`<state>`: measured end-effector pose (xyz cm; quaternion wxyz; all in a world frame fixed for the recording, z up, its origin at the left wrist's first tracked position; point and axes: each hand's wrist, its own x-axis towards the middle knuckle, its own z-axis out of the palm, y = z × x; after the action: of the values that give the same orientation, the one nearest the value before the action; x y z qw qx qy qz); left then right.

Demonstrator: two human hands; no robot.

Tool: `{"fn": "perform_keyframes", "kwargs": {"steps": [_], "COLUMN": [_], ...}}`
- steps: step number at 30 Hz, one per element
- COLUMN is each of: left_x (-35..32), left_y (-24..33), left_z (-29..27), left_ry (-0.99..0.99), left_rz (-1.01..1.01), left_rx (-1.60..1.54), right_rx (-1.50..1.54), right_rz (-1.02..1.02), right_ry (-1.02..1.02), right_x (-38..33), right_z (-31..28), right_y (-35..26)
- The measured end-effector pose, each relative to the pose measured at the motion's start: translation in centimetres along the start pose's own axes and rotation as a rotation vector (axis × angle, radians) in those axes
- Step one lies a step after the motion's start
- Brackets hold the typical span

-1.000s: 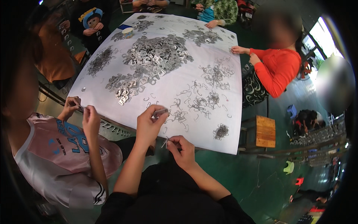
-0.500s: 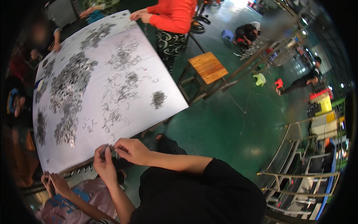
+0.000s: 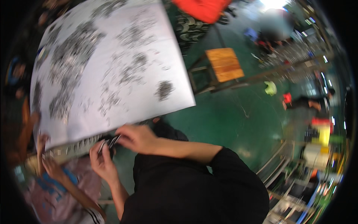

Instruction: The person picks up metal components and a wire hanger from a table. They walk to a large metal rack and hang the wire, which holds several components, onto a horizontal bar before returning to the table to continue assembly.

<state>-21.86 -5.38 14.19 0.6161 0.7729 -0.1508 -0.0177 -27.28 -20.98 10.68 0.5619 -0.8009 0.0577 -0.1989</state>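
Close together off the near edge of the white-covered table (image 3: 156,106), my two hands meet. My left hand (image 3: 104,164) pinches a small curved piece (image 3: 101,146), dark with a bright edge. The fingertips of my right hand (image 3: 137,138) are closed on another thin, shiny piece (image 3: 117,140) beside it. Motion blur hides whether the two pieces are joined. On the table lie a large heap of dark grey ring-like pieces (image 3: 74,52), a scatter of thin curved pieces (image 3: 132,71), and a small dark pile (image 3: 164,90) near the right corner.
A co-worker's hands (image 3: 52,166) are at the table edge on my left. Across the table stands a person in an orange-red top (image 3: 205,9). A wooden stool (image 3: 225,64) stands right of the table on the green floor (image 3: 223,119). Metal racks (image 3: 291,186) are at the lower right.
The view has shifted and blurred. My hands have moved slightly apart, and more of the pieces shows between them. The co-worker's one hand on my left has risen toward the table edge.
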Motion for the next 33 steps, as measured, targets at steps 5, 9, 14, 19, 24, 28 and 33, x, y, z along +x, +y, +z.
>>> {"fn": "perform_keyframes", "kwargs": {"steps": [5,9,14,19,24,28,33], "left_x": [-0.5,-1.4,-2.2,-2.7,-2.4,-2.1,-1.6], "left_y": [0.1,0.5,1.0,0.8,1.3,1.2,1.8], "left_z": [0.3,0.8,1.3,1.5,2.0,3.2,3.1], "left_ry": [0.120,0.214,0.309,0.387,0.514,0.570,0.603], "left_rz": [0.032,-0.002,-0.055,-0.083,-0.108,-0.161,0.011], "left_rx": [0.072,0.074,0.143,0.164,0.198,0.216,0.191], "right_rx": [-0.246,-0.429,-0.567,-0.697,-0.898,-1.228,-0.958], "right_rz": [0.240,0.203,0.311,0.371,0.361,0.139,0.023], "right_ry": [0.005,0.009,-0.006,0.011,-0.153,-0.387,-0.243], "right_x": [1.5,4.9,11.2,16.2,18.7,18.8,18.7], "right_z": [-4.9,-8.4,-9.3,-9.3,-8.8,-13.1,-18.2], "right_y": [8.2,15.8,20.1,22.5,23.6,28.1,28.8]}}
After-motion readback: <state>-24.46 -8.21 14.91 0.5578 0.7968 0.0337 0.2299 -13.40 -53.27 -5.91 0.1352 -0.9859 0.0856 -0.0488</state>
